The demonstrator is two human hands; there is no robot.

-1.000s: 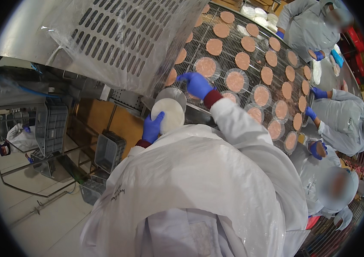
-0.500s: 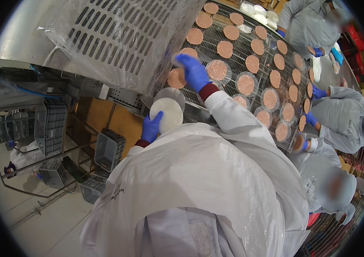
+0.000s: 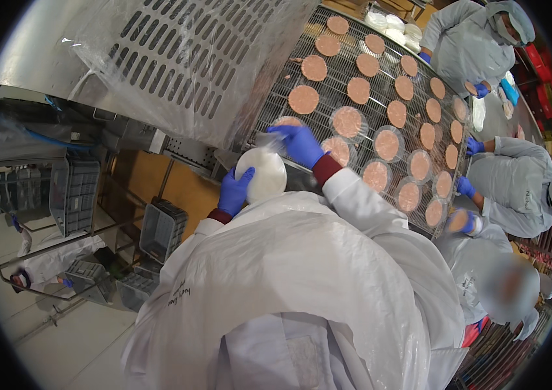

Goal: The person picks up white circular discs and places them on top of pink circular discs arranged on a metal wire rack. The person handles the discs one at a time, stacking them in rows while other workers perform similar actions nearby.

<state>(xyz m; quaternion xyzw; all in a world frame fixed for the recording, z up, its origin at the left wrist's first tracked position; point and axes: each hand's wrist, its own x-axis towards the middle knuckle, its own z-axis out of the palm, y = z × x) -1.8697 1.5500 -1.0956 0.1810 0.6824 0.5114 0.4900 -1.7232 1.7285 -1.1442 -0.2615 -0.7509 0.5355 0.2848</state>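
Note:
My left hand (image 3: 234, 190), in a blue glove, grips a stack of round white discs (image 3: 267, 177) in front of my apron, thumb on top. Just above the stack is my gloved right hand (image 3: 302, 146), its fingers closed on a thin, clear film disc (image 3: 273, 141) that is smeared by motion. Partly hidden behind that hand lies a round pink meat patty (image 3: 289, 121) on the wire-mesh conveyor belt (image 3: 337, 49). Several patties stand in rows there; some, such as the near patty (image 3: 337, 149), have a clear film disc around or over them.
A slotted metal guard (image 3: 172, 52) wrapped in clear plastic borders the belt on the left. Grey crates (image 3: 162, 227) stand on racks at lower left. Several co-workers, including one person in grey (image 3: 510, 182), work along the belt's right side. White stacks (image 3: 393, 23) lie at the far end.
My right hand has come back from over the patties toward the stack, now with blurred film in its fingers. The patties have shifted slightly in view. My left hand stays with the stack.

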